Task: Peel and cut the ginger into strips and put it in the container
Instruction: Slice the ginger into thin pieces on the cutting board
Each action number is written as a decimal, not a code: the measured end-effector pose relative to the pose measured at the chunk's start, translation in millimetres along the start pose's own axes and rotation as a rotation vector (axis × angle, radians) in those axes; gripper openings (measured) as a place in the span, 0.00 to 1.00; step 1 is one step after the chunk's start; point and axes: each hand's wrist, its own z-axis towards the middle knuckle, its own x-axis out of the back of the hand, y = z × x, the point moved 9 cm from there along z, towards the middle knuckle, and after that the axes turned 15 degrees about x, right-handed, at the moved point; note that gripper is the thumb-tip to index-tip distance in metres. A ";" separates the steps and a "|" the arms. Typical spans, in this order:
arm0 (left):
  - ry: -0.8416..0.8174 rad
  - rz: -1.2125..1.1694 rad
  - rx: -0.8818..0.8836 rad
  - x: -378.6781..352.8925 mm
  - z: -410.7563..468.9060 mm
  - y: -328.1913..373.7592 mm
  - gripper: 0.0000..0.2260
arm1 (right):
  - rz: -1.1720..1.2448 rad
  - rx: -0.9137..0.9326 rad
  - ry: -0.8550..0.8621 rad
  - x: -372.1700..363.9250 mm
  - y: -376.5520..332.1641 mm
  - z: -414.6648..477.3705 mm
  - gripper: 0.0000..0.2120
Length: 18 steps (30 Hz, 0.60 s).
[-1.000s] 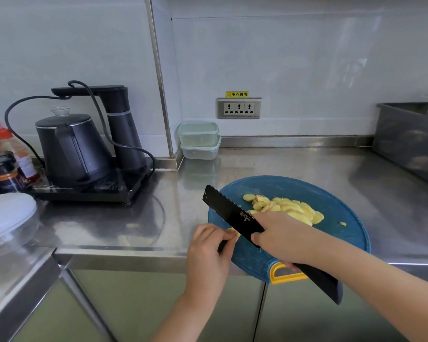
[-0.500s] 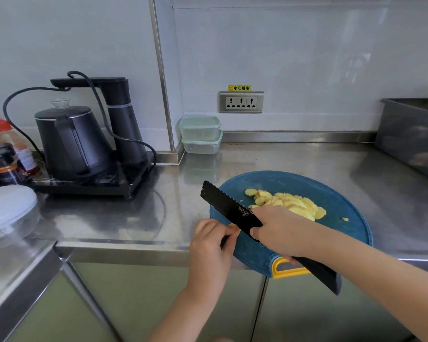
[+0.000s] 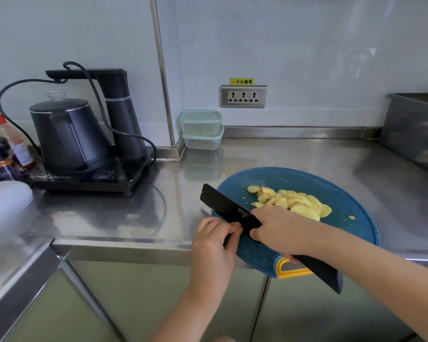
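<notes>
Head view: right hand (image 3: 279, 230) grips knife (image 3: 223, 206) (black), left hand (image 3: 214, 243) pinches its blade.

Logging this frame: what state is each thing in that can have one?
ginger slices: cut into rounds, piled on the cutting board; not strips yet.
knife: held across the board's left edge, tip pointing left.
right hand: grips the knife.
left hand: pinches the blade.
containers: stacked two high, lids on.
kettle: upright, lid on.
wall sockets: nothing plugged in.
</notes>
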 end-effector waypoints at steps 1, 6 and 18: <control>0.001 0.001 0.003 -0.2 0.1 -0.3 0.06 | 0.006 0.004 0.005 1.2 -0.1 1.6 0.07; -0.018 -0.008 0.039 -0.5 0.2 -1.7 0.08 | -0.025 0.025 0.015 4.0 -7.2 9.8 0.08; -0.045 0.011 0.101 -3.1 2.7 -4.5 0.08 | 0.118 0.015 0.066 11.2 5.4 -17.9 0.05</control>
